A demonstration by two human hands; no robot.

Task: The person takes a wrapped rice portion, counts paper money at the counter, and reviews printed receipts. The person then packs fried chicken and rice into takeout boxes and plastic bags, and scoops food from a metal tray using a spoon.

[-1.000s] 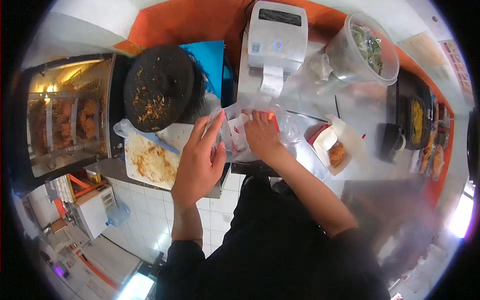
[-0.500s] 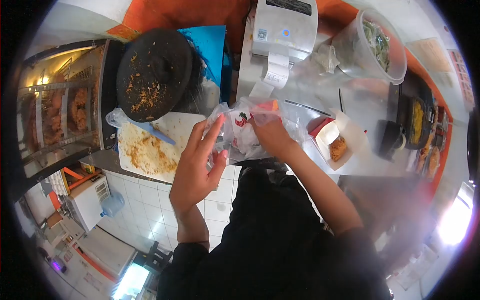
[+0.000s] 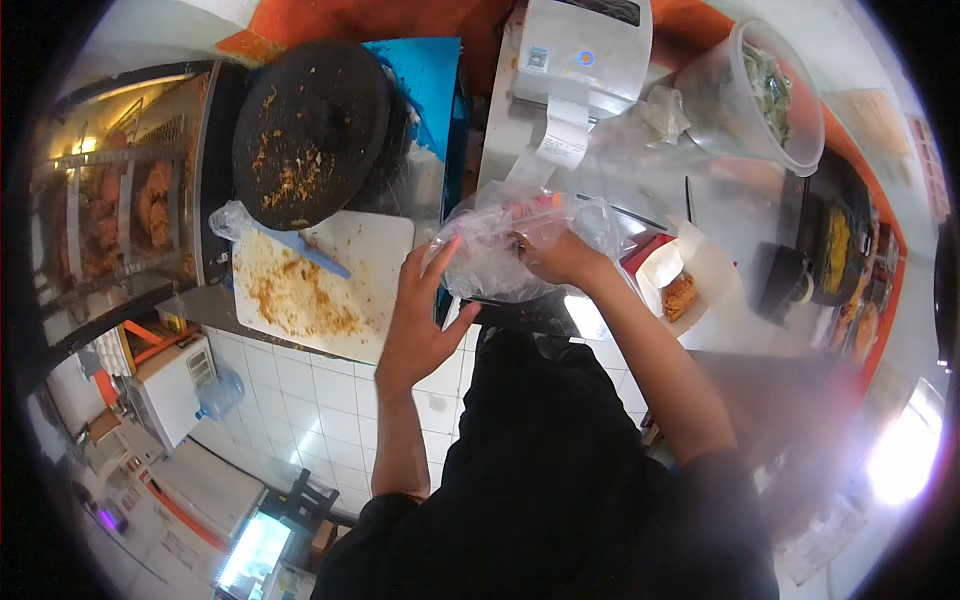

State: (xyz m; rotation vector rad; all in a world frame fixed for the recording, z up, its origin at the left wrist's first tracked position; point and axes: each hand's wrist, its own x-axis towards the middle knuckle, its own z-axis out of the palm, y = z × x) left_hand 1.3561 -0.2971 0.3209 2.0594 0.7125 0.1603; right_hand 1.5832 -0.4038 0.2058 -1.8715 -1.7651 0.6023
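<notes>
A clear plastic bag [image 3: 490, 270] lies bunched at the counter's front edge, with something red and orange showing dimly through it. My right hand [image 3: 560, 258] is closed at the bag's right side, its fingertips partly covered by the film. My left hand [image 3: 418, 330] is open at the bag's left side, thumb held apart and fingertips against the plastic. To the right of my right hand stands an open red-and-white carton [image 3: 660, 265] with a piece of fried chicken [image 3: 678, 296] in it.
A white cutting board [image 3: 380, 240] with crumbs and a blue-handled knife [image 3: 310, 255] is at left, below a black round lid [image 3: 310, 135]. Behind the bag, a receipt printer [image 3: 590, 65] trails paper. A clear tub [image 3: 710, 110] stands back right; a lit display cabinet [image 3: 120, 210] is far left.
The bag has crumpled over, hiding the red-and-white printed item that showed before. My left hand has shifted right and lower, its thumb spreading outward. The view has moved slightly.
</notes>
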